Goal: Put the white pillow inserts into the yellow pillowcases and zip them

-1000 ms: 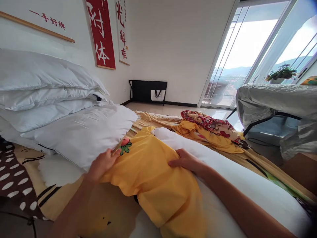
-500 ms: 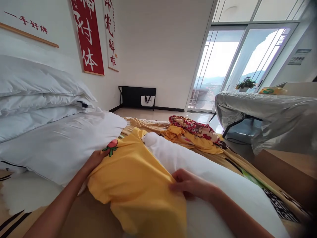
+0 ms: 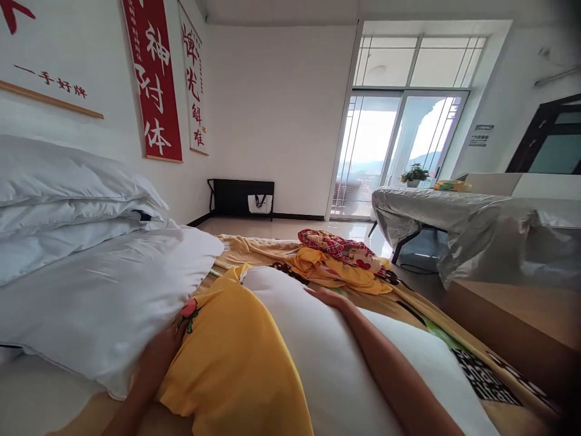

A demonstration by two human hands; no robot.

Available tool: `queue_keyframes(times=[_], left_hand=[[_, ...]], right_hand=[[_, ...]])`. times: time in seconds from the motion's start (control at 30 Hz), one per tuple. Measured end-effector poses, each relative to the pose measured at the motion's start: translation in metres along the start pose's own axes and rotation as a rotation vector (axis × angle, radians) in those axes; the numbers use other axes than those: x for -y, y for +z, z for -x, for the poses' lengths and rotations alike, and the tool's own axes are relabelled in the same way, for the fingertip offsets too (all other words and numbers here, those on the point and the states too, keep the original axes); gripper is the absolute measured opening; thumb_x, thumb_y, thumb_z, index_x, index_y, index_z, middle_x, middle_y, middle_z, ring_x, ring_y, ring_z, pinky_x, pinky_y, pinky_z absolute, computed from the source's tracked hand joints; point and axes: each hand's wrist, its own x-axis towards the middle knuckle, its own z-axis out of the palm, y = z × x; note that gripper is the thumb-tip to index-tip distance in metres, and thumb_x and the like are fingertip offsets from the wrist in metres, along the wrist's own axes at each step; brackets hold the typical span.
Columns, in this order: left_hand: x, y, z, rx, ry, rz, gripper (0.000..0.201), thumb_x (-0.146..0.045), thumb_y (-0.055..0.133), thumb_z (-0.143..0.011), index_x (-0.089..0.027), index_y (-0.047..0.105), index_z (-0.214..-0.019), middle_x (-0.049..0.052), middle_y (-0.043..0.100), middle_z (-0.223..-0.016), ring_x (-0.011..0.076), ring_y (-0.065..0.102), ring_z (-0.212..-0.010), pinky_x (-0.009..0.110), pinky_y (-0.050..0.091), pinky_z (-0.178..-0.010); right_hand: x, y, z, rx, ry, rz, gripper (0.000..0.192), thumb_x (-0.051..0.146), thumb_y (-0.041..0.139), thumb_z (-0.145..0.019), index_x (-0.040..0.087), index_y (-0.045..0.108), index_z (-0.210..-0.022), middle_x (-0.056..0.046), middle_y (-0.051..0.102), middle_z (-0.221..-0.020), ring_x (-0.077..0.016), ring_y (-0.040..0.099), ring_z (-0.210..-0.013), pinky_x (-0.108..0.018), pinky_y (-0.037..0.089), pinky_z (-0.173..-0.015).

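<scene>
A yellow pillowcase point(image 3: 231, 357) with a strawberry print partly covers a long white pillow point(image 3: 318, 357) lying on the bed. My left hand point(image 3: 158, 354) grips the pillowcase's left edge, next to the strawberry print. My right hand point(image 3: 329, 298) lies flat on top of the bare white pillow, fingers pointing left, holding nothing that I can see.
Stacked white pillows point(image 3: 86, 254) fill the left side. A heap of red-checked and yellow cloth point(image 3: 340, 257) lies farther along the yellow bedspread point(image 3: 258, 245). A table under a silver cover point(image 3: 458, 221) stands at the right, glass doors point(image 3: 390, 151) behind it.
My right hand let go of the pillowcase edge and moved up onto the bare pillow. More white pillow shows outside the yellow case. The view has tilted up.
</scene>
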Motion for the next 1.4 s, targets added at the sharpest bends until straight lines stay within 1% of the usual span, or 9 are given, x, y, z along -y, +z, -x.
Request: queue_keyframes(times=[0.13, 0.3, 0.5, 0.63, 0.73, 0.9, 1.03, 1.23, 1.4], left_hand=[[-0.004, -0.005, 0.001, 0.023, -0.066, 0.138, 0.046, -0.048, 0.031, -0.088, -0.022, 0.06, -0.113, 0.01, 0.07, -0.1, 0.0269, 0.065, -0.09, 0.03, 0.046, -0.07], [-0.021, -0.024, -0.003, -0.087, -0.183, 0.272, 0.05, -0.062, 0.029, -0.082, -0.022, 0.044, -0.056, 0.004, 0.055, -0.054, 0.0205, 0.052, -0.059, 0.027, 0.038, -0.056], [-0.056, -0.041, -0.028, -0.147, -0.153, 0.389, 0.045, -0.058, 0.032, -0.079, -0.022, 0.038, -0.053, 0.003, 0.049, -0.052, 0.0186, 0.048, -0.058, 0.026, 0.034, -0.053], [-0.06, -0.031, -0.025, -0.091, -0.151, 0.398, 0.029, -0.043, 0.041, -0.074, -0.018, 0.056, -0.072, 0.008, 0.063, -0.073, 0.0245, 0.059, -0.072, 0.029, 0.041, -0.059], [-0.066, -0.036, -0.004, -0.312, -0.11, 0.417, 0.036, -0.031, 0.041, -0.072, -0.015, 0.055, -0.101, 0.012, 0.061, -0.105, 0.0246, 0.058, -0.093, 0.03, 0.046, -0.072], [-0.124, -0.097, 0.016, -0.702, 0.459, 0.299, 0.025, -0.027, 0.038, -0.085, -0.016, 0.059, -0.094, 0.009, 0.062, -0.097, 0.02, 0.057, -0.097, 0.031, 0.046, -0.086], [-0.182, -0.139, -0.01, -0.442, 0.592, 0.106, 0.037, -0.03, 0.031, -0.092, -0.016, 0.063, -0.104, 0.007, 0.065, -0.106, 0.0203, 0.055, -0.106, 0.035, 0.04, -0.095], [-0.209, -0.146, -0.033, 0.025, 0.502, -0.225, 0.04, -0.038, 0.03, -0.092, -0.017, 0.064, -0.095, 0.007, 0.065, -0.102, 0.0228, 0.058, -0.096, 0.036, 0.041, -0.084], [-0.208, -0.151, -0.032, 0.061, 0.46, -0.36, 0.03, -0.033, 0.035, -0.087, -0.017, 0.06, -0.087, 0.009, 0.064, -0.103, 0.0238, 0.057, -0.096, 0.032, 0.041, -0.077]], right_hand=[[0.008, -0.002, 0.012, -0.111, 0.029, 0.104, 0.04, 0.056, 0.059, -0.077, 0.017, 0.06, -0.067, -0.009, 0.067, -0.075, -0.0245, 0.064, -0.082, -0.033, 0.047, -0.073], [0.069, -0.07, 0.046, -0.35, -0.106, 0.349, 0.045, 0.062, 0.051, -0.08, 0.021, 0.067, -0.086, -0.01, 0.069, -0.092, -0.0279, 0.061, -0.094, -0.036, 0.043, -0.081], [0.121, -0.133, 0.11, -0.657, -0.172, 0.697, 0.058, 0.073, 0.039, -0.08, 0.021, 0.065, -0.08, -0.009, 0.066, -0.071, -0.0274, 0.062, -0.074, -0.034, 0.04, -0.067], [0.109, -0.111, 0.135, -0.745, -0.378, 0.751, 0.054, 0.07, 0.041, -0.083, 0.021, 0.065, -0.079, -0.008, 0.067, -0.069, -0.0255, 0.062, -0.072, -0.033, 0.039, -0.066], [0.1, -0.081, 0.145, -0.669, -0.608, 0.743, 0.048, 0.06, 0.04, -0.088, 0.02, 0.065, -0.077, -0.008, 0.068, -0.071, -0.0219, 0.061, -0.071, -0.033, 0.04, -0.07], [0.11, -0.059, 0.152, -0.647, -0.715, 0.732, 0.043, 0.056, 0.043, -0.089, 0.02, 0.067, -0.09, -0.008, 0.069, -0.076, -0.0222, 0.061, -0.074, -0.034, 0.04, -0.075], [0.111, -0.065, 0.155, -0.656, -0.697, 0.72, 0.043, 0.059, 0.046, -0.086, 0.023, 0.069, -0.084, -0.008, 0.07, -0.078, -0.023, 0.061, -0.077, -0.036, 0.04, -0.082], [0.14, -0.072, 0.146, -0.495, -0.521, 0.692, 0.048, 0.065, 0.054, -0.08, 0.02, 0.071, -0.077, -0.014, 0.067, -0.083, -0.0323, 0.061, -0.091, -0.045, 0.038, -0.088], [0.19, -0.05, 0.114, -0.289, -0.601, 0.735, 0.056, 0.057, 0.046, -0.089, 0.024, 0.048, -0.134, -0.014, 0.064, -0.104, -0.03, 0.061, -0.091, -0.042, 0.041, -0.081]])
